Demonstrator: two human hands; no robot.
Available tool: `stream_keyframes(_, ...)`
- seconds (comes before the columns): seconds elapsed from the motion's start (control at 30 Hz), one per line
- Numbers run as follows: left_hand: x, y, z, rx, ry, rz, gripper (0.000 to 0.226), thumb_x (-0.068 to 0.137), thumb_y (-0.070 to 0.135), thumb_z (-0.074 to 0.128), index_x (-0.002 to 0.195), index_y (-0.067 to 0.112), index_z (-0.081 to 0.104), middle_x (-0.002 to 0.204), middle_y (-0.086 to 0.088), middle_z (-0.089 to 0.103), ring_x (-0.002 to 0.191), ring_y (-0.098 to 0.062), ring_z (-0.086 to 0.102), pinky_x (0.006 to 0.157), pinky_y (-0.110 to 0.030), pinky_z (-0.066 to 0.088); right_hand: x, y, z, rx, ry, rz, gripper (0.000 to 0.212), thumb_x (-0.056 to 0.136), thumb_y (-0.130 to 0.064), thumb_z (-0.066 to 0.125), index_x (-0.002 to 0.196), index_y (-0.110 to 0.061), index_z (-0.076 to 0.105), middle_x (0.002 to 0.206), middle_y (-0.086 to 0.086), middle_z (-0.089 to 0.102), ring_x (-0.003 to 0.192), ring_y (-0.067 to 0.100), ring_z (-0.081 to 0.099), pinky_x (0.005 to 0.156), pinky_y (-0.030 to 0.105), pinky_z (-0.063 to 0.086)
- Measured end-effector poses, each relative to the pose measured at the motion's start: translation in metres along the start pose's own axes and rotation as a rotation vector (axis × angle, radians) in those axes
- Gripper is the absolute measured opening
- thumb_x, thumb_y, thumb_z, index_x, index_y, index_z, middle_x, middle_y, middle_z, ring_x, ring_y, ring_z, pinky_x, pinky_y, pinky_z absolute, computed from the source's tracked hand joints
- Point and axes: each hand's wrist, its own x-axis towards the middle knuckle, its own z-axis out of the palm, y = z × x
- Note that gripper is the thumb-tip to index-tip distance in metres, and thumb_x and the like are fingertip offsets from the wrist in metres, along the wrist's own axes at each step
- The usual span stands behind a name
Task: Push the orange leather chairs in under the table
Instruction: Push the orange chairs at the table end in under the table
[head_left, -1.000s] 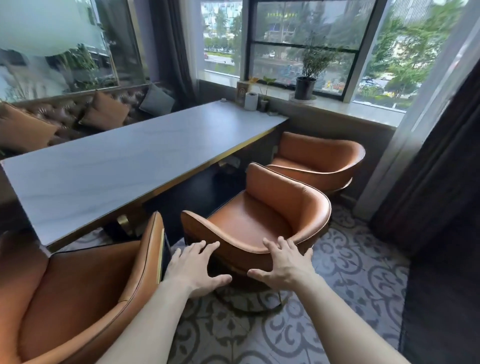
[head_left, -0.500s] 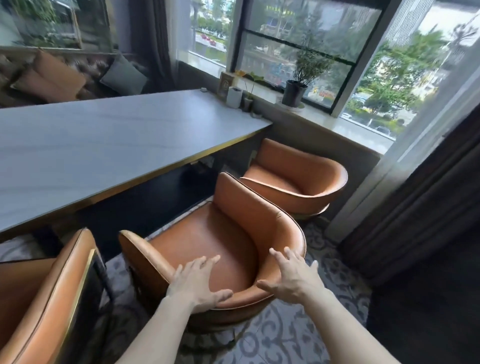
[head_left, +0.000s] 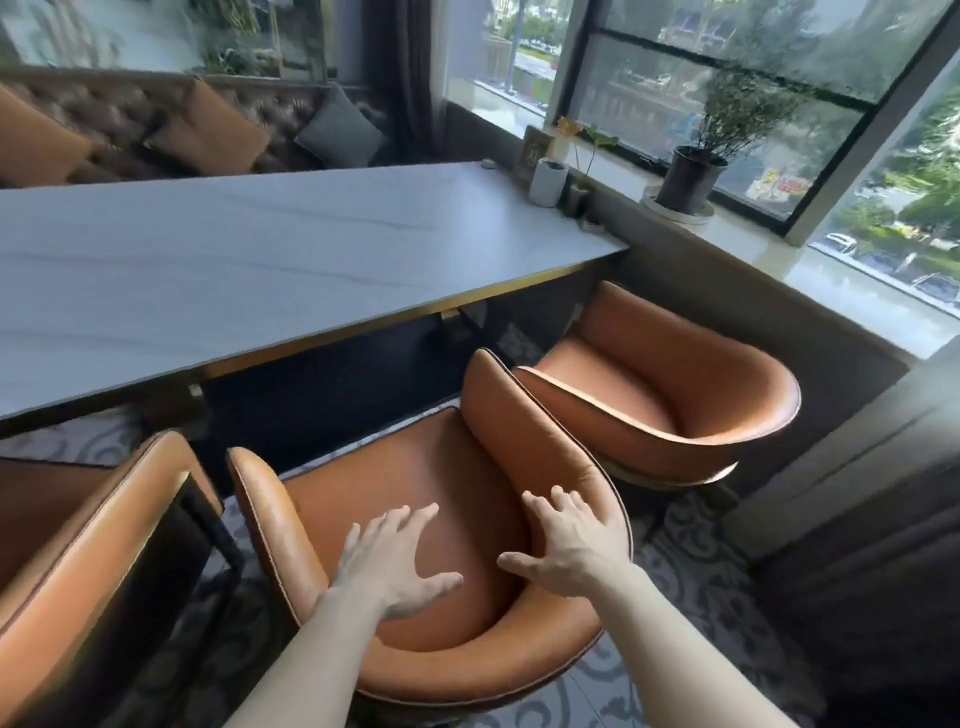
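Both hands have come forward over the middle orange leather tub chair (head_left: 415, 493), which stands short of the grey stone table (head_left: 260, 260). Left hand (head_left: 387, 564) hovers splayed; right hand (head_left: 574, 545) lies open on its backrest. Dark round pot (head_left: 688, 179) holds a shrub.

Three orange leather chairs: near left (head_left: 78, 561), middle (head_left: 415, 499) and far right (head_left: 675, 395). The table (head_left: 249, 270) is pale grey with faint veining and a gold edge. The floor (head_left: 727, 597) shows grey-and-white scrolls. The far plant pot (head_left: 688, 179) is black.
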Motion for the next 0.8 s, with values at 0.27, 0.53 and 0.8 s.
stream_keyframes(0.27,-0.005,0.086,0.063,-0.041,-0.032,-0.292,0.098,0.076,0.082,0.053,0.154,0.045,0.009,0.166,0.004,0.013,0.152,-0.021,0.009,0.122,-0.056,0.006,0.046,0.086,0.022,-0.114,-0.146,-0.315,0.108,0.075,-0.094,0.047,0.162,-0.041,0.011,0.175,0.005,0.009,0.160,0.027,0.002,0.121,0.073,0.005)
stream_keyframes(0.53,-0.012,0.137,0.139,-0.086,-0.175,-0.379,0.107,0.068,0.082,0.062,0.152,0.050,0.005,0.167,0.007,0.000,0.153,-0.022,-0.005,0.117,-0.067,-0.002,0.057,0.152,0.072,-0.201,-0.286,-0.474,0.128,0.065,-0.086,0.071,0.162,-0.045,0.000,0.174,0.006,-0.011,0.158,0.034,-0.020,0.118,0.075,0.017)
stream_keyframes(0.8,-0.013,0.154,0.186,-0.102,-0.166,-0.392,0.093,0.077,0.073,0.064,0.151,0.051,0.013,0.166,0.010,0.011,0.152,-0.020,0.004,0.117,-0.067,0.003,0.066,0.173,0.110,-0.262,-0.155,-0.603,0.097,0.083,-0.065,0.073,0.161,-0.039,0.021,0.162,0.011,0.025,0.152,0.040,0.011,0.117,0.069,0.025)
